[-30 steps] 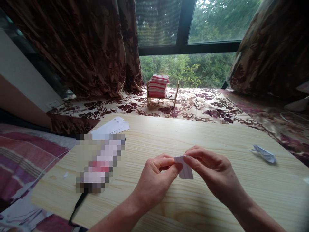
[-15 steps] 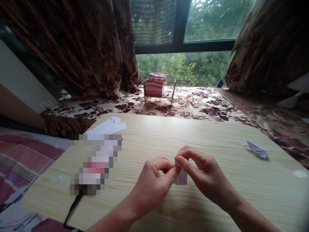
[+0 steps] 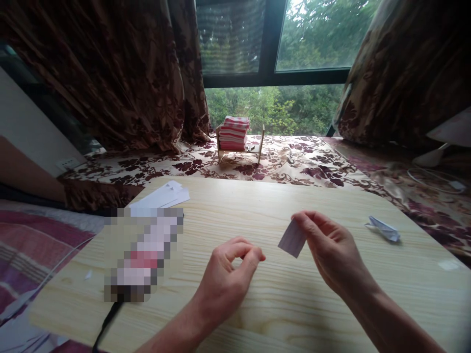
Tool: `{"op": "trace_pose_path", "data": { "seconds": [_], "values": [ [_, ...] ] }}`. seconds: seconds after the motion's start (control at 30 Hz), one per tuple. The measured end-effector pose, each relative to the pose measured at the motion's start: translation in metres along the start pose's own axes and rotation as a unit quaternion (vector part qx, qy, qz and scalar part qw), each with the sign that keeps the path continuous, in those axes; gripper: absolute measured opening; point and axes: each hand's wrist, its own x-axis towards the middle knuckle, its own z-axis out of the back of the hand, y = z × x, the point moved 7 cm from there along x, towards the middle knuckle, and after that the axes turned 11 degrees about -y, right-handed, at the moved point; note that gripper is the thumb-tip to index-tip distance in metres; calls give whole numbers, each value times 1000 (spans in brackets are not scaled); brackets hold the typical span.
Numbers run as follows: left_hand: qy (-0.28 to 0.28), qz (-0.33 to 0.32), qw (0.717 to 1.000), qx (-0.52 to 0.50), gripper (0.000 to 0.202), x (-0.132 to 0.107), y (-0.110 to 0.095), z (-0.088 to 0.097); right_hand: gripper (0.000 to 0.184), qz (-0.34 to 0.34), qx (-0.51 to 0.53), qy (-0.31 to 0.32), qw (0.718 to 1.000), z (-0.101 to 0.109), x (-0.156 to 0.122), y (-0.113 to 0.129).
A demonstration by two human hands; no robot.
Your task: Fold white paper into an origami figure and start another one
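Note:
A small rectangular piece of paper (image 3: 293, 239), whitish grey with faint lines, hangs tilted above the table from my right hand (image 3: 333, 245). The thumb and fingers of that hand pinch it by its upper corner. To the left of the paper, apart from it, is my left hand (image 3: 231, 272). Its thumb and index finger are pressed together at the tips, and nothing shows between them. On the table at the right lies a folded white paper piece (image 3: 384, 229), narrow and pointed at one end.
White paper strips (image 3: 162, 197) lie at the table's (image 3: 228, 211) far left. Nearer is a pixelated object (image 3: 143, 257) with a black cable (image 3: 106, 321). A paper scrap (image 3: 88, 275) lies beside it. Beyond the table, folded striped cloths (image 3: 234, 133) sit on a small wooden rack (image 3: 260, 144).
My hands have parted. The right hand has moved right and slightly up with the piece of paper, which now hangs tilted. The left hand has let go of the paper.

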Motion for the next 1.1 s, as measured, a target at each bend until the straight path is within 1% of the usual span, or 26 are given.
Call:
{"op": "trace_pose_path", "data": {
  "seconds": [0.07,0.17,0.23,0.33,0.47,0.57,0.7,0.83,1.0,1.1],
  "values": [
    [-18,-19,1000,-13,20,2,-4,3,24,-10,-10,48,999,-13,-11,-6],
    [-1,-32,999,-14,14,1,-6,1,24,-11,-16,85,996,-25,-23,-10],
    [6,-28,1000,-8,17,1,-5,0,24,-8,-19,93,995,-28,-25,-11],
    [-12,-17,1000,17,20,3,-3,4,25,-17,-32,107,994,-29,-24,-11],
    [-30,-40,998,42,20,4,-5,7,27,-61,-75,186,978,-38,-30,-17],
    [-15,-51,998,42,20,1,-5,4,28,-78,-81,226,968,-45,-37,-18],
    [22,-56,996,63,22,-2,-4,-1,26,-87,-74,232,966,-46,-40,-19],
    [11,-89,991,96,27,-2,-8,1,25,-81,-76,227,967,-44,-38,-21],
    [1,-97,988,122,27,0,-10,0,29,-75,-67,218,971,-45,-34,-19],
    [-4,-104,986,134,27,3,-12,-1,29,-69,-61,199,976,-45,-34,-17]
  ]
}}
